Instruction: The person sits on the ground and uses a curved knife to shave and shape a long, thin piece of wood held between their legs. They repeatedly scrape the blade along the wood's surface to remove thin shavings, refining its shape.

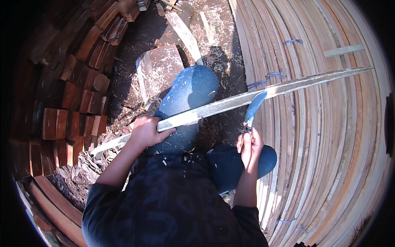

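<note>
Both hands are wrapped tight: at nine o'clock the left hand (pixel 150 131) is clamped around a long pale wooden strip (pixel 224 103), and toward four the right hand (pixel 250 145) is closed on the grip of a curved knife (pixel 256 107). From my remote seat I see the dark shirt (pixel 177 201) nearest, at six o'clock, then the raised denim knee (pixel 191 86), with the strip lying across it on a slant. One end of the strip seems to pass behind the left wrist toward half past eight; the long end runs out toward two. The blade overlaps its lower edge between two and three; I can't tell whether steel bites wood.

I judge the step in hand to be shaving that edge, given the pale curls on the knee. To me, the next stroke calls for a shallow blade angle, the strip braced, and the left fingers well clear.

Farther out, I find a shavings-strewn board (pixel 162 59) at eleven, stacked reddish-brown blocks (pixel 78 105) at nine, and long bundled planks (pixel 325 123) at three.
</note>
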`<state>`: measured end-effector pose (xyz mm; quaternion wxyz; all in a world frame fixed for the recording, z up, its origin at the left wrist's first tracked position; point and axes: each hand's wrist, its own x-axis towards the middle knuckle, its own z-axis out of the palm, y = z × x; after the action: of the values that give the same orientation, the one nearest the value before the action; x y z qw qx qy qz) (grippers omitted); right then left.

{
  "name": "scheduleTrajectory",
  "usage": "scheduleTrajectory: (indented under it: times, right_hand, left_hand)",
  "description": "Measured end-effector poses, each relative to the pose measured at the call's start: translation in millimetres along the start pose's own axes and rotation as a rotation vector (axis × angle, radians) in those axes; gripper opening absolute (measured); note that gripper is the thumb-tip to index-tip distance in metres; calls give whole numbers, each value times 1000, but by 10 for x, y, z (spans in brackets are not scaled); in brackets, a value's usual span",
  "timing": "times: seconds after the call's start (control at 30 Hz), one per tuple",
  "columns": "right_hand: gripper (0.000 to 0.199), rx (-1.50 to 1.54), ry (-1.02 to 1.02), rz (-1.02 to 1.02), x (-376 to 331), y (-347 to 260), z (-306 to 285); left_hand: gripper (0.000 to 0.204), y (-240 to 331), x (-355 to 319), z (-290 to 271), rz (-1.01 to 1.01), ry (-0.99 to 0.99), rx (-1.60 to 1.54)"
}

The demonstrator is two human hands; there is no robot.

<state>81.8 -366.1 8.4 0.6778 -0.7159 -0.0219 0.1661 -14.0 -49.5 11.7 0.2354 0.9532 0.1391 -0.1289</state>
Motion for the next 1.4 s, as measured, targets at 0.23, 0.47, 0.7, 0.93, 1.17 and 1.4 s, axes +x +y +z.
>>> scheduleTrajectory:
  times: [0.23, 0.47, 0.7, 0.93, 1.17, 1.4]
  right_hand:
    - [32, -256, -199, -84, -61, -17, -92]
    - [33, 63, -97, -91, -61, 101, 5]
    - [37, 361, -207, -88, -53, 114, -135]
    - [42, 128, 137, -297, -6, -173, -213]
    - [24, 149, -94, -139, 88, 20, -248]
    - [30, 104, -262, -174, 62, 81, -238]
  left_hand:
    - [50, -19, 37, -9, 30, 0, -42]
    - [49, -24, 26, -27, -5, -6, -86]
    - [42, -106, 63, 39, 91, 47, -124]
    - [53, -108, 84, 48, 146, 117, -116]
    - [52, -133, 110, 49, 175, 134, -109]
    - [47, -125, 120, 23, 173, 85, -104]
